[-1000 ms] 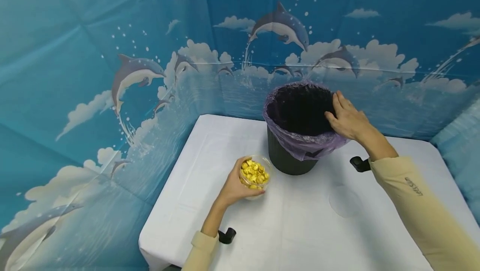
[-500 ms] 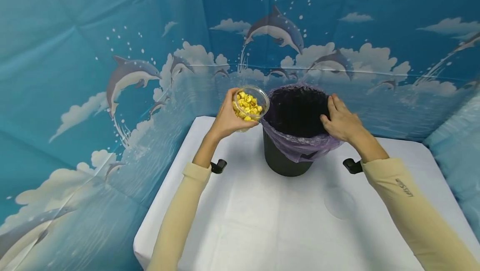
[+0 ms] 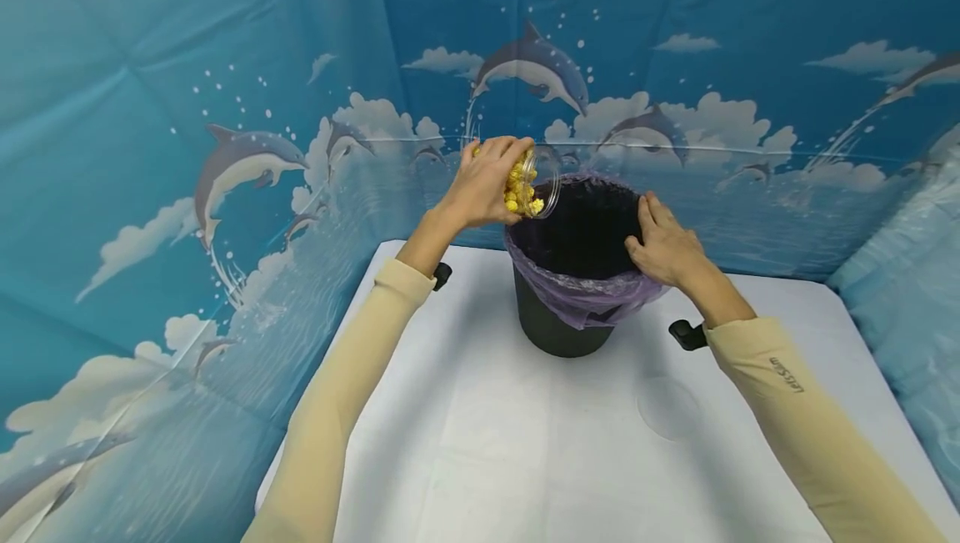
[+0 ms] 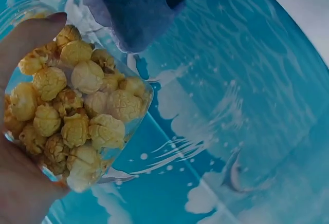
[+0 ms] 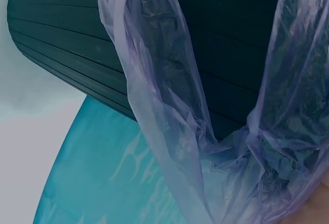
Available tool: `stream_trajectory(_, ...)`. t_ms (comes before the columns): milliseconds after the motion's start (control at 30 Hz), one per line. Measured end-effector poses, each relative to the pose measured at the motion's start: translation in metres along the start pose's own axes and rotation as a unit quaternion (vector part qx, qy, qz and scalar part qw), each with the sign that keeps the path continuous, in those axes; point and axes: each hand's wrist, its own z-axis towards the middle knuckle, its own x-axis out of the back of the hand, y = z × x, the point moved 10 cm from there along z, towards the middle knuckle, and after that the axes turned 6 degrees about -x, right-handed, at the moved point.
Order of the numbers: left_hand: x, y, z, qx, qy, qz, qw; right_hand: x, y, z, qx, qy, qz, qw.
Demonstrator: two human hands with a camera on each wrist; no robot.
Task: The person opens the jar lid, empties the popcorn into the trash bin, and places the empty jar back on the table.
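One dark ribbed bin (image 3: 562, 334) stands on the white surface (image 3: 510, 443), with one translucent purple bag (image 3: 581, 297) draped over its rim. Dark lettering (image 3: 786, 374) that seems to read "LetsSlim" runs along the right sleeve (image 3: 813, 434), to the right of the bin; the other of the two pale yellow sleeves is on the bin's left.

The left hand (image 3: 487, 184) has its grip wrapped around one clear tub (image 4: 148, 93), which is tilted sideways above the bin's left edge, mouth toward the bin's opening. Yellow popcorn pieces (image 4: 72, 106), too many and too overlapped to count, are inside the tub.

The right hand (image 3: 667, 247) rests on the right side of the bin's rim, its grip loose, fingers nearly straight.

One clear round disc (image 3: 667, 408) lies flat, in front of the bin and to its right. One blue curtain (image 3: 300, 9) printed with several dolphins hangs behind the bin.
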Motion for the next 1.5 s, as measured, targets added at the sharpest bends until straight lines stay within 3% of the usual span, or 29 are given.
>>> stream_trajectory(233,-0.003,0.011,0.016,-0.044,-0.045,0.099,0.9931,0.003,-0.002,0.0,-0.002,0.011,-0.004,0.9999)
stream_trajectory(667,-0.008,0.029,0.03,-0.082,-0.089,0.237,0.964,-0.005,0.0,-0.003,-0.008,0.012,-0.011,0.9998)
stream_trajectory(967,-0.004,0.045,0.039,-0.101,-0.092,0.279,0.9505,-0.003,0.0,-0.001,-0.009,0.007,-0.011,0.9999)
stream_trajectory(1133,0.002,0.053,0.04,-0.117,-0.07,0.289,0.9476,-0.002,0.0,-0.001,-0.006,0.012,-0.013,0.9998)
stream_trajectory(1500,0.005,0.056,0.04,-0.123,-0.069,0.325,0.9352,-0.003,-0.001,-0.001,-0.005,0.011,-0.013,0.9998)
